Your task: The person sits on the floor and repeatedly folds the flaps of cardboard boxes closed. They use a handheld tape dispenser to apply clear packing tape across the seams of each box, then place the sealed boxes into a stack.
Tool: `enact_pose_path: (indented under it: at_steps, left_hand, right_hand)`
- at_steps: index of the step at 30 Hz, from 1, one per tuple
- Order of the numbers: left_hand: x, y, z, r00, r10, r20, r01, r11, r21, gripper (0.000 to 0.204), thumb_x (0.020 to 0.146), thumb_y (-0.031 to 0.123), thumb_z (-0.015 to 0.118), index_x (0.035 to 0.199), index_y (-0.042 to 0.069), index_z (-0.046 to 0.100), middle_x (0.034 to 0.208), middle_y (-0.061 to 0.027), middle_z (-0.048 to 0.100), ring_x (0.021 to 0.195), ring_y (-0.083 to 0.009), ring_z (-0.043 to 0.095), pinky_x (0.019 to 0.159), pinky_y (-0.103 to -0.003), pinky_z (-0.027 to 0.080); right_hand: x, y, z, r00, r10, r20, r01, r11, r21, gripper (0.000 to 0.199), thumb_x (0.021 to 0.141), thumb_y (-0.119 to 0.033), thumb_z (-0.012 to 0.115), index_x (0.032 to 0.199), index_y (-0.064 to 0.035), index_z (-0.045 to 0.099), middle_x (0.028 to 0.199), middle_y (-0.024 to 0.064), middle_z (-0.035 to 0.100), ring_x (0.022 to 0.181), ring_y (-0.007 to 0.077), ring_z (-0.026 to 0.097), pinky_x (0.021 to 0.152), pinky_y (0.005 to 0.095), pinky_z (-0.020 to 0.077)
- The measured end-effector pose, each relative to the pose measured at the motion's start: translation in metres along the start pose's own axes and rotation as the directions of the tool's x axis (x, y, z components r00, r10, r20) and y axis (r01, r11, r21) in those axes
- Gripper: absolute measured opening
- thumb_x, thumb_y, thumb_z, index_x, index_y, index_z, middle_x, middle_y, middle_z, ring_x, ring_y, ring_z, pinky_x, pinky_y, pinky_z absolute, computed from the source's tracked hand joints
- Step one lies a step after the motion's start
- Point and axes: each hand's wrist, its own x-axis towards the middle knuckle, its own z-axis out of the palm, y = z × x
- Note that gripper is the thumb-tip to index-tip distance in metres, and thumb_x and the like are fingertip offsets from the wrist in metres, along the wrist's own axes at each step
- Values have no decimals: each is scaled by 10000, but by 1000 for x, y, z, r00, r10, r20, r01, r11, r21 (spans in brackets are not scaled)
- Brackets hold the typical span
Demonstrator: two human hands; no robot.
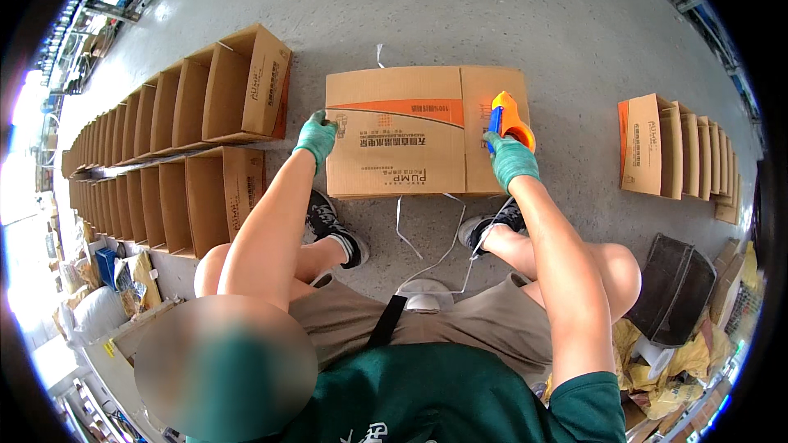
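Note:
A brown cardboard box (402, 135) with an orange stripe lies on the grey concrete floor in front of me. My left hand (316, 138), in a green glove, presses against the box's left edge. My right hand (510, 160), also gloved in green, grips an orange and blue tape dispenser (509, 119) resting on the box's right part, near a flap seam. My bare knees and black shoes sit just below the box.
Two long rows of open-topped cardboard boxes (189, 107) stand at the left. A stack of similar boxes (677, 152) stands at the right. Loose white strapping strips (427, 238) lie by my feet. A dark basket (673, 287) and yellow scraps sit lower right.

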Motion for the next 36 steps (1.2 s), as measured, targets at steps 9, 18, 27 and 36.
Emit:
enact_pose_path:
  at_steps: [9,18,27,36]
  left_hand:
    - [24,-55,-22,989,-116,-88,120,992,31,429,921,104,548,1346,48,527,1244,-140,634,1089,-257,619,932,-363,480]
    - [0,7,-86,983,29,-179,-64,979,-194,294,839,44,606,1132,35,607,998,-86,655,846,-222,614,781,-394,514]
    - [-25,15,-195,925,271,-267,-355,868,-347,382,900,-33,567,1260,94,568,1162,-66,648,1005,-221,654,860,-383,580]
    - [-81,48,-185,921,332,-203,-369,910,-187,332,886,-37,591,1204,59,606,1095,-46,665,939,-162,634,842,-308,531]
  right_hand:
    - [-7,-13,-3,988,-131,-76,124,988,-88,352,905,-99,542,1243,-164,616,1017,143,678,918,319,666,806,426,524]
    - [-10,-24,-17,989,77,-129,-63,992,108,324,887,-226,603,1208,-196,627,1082,158,686,979,351,662,848,444,517]
    - [-36,-72,-41,870,494,17,-327,549,769,295,881,-287,651,1142,-150,631,1174,142,659,1020,352,650,779,458,552]
    - [-71,-143,-196,703,-465,-539,300,880,-368,694,866,-148,647,1484,-123,333,1524,179,353,1389,402,366,1064,457,445]
